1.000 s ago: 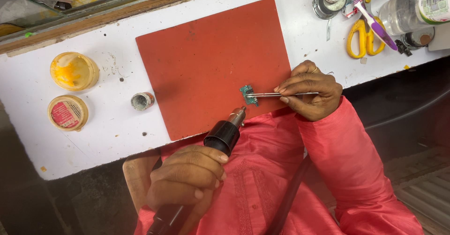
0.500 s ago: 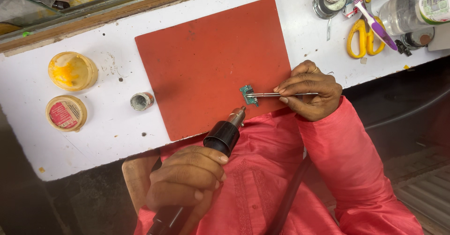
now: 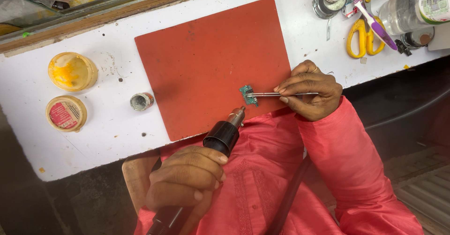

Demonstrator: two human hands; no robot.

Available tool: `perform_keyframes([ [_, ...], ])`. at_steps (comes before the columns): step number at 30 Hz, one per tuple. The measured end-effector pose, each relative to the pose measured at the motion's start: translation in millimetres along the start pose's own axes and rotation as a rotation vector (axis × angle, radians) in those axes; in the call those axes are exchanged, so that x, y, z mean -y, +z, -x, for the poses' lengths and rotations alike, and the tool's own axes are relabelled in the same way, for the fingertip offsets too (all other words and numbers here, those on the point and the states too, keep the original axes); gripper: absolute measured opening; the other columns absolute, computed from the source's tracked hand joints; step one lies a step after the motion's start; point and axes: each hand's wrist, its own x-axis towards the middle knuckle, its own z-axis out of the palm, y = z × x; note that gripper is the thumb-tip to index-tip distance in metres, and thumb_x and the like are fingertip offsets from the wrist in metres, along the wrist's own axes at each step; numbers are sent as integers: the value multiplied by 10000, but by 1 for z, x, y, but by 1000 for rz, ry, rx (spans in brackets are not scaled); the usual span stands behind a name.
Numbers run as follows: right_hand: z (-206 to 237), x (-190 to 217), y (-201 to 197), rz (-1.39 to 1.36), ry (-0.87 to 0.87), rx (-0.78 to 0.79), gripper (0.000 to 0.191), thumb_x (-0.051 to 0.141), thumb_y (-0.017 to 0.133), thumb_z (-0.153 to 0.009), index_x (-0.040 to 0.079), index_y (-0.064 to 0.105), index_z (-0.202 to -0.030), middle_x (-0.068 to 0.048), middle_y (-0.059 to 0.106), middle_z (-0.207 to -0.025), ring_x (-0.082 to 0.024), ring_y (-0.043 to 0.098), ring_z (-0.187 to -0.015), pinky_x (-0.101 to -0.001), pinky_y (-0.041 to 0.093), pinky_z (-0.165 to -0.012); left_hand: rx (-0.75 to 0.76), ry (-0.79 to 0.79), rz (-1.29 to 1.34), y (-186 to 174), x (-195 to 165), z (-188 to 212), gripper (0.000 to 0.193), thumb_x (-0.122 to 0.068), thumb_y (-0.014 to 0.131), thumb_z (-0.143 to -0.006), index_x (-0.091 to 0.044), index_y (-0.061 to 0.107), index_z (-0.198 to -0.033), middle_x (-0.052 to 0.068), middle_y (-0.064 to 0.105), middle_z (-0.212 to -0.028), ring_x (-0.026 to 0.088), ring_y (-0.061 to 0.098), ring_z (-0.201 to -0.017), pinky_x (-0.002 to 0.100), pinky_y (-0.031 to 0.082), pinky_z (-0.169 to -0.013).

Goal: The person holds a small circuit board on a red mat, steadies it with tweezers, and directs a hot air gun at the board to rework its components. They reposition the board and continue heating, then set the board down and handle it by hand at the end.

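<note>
Here, on the red mat (image 3: pixel 201 56), the left hand (image 3: pixel 187 178) gripped a black hot-air tool (image 3: pixel 224 136) aimed at the small green circuit board (image 3: pixel 247 94) near the mat's right edge, pinched by tweezers (image 3: pixel 276 94) in the right hand (image 3: pixel 311 92); lingering heat could probably scorch it.

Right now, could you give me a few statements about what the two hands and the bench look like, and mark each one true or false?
1. The right hand holds thin metal tweezers that grip a small green circuit board. True.
2. The small green circuit board lies on the bare white bench. False: it is over the red rectangular mat.
3. The left hand holds a black hot-air tool with a metal nozzle aimed towards the board. True.
4. The yellow-handled scissors lie on the red mat. False: they lie on the white bench, at its far right.
</note>
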Motion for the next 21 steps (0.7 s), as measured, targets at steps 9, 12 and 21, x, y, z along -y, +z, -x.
perform_keyframes([
  [9,1,0,0,0,21,11,176,-10,831,-798,84,763,-930,-65,781,-976,-122,648,-904,-307,452,-944,-5,2,-20,1,1,-1,431,130,775,-758,-109,461,-931,75,660,-747,221,723,-649,459,680,-744],
  [12,1,1,-1,6,20,13,179,-14,819,-795,80,765,-938,-64,780,-978,-133,646,-924,-309,452,-952,-45,15,-7,2,2,0,427,129,773,-747,-112,467,-920,71,663,-740,219,724,-642,457,679,-736],
  [21,1,0,0,11,17,5,197,-29,818,-778,77,768,-935,-67,780,-976,-138,645,-922,-285,460,-889,-21,2,-30,1,-1,-1,436,138,773,-754,-108,459,-930,74,660,-749,221,725,-654,458,681,-743],
])
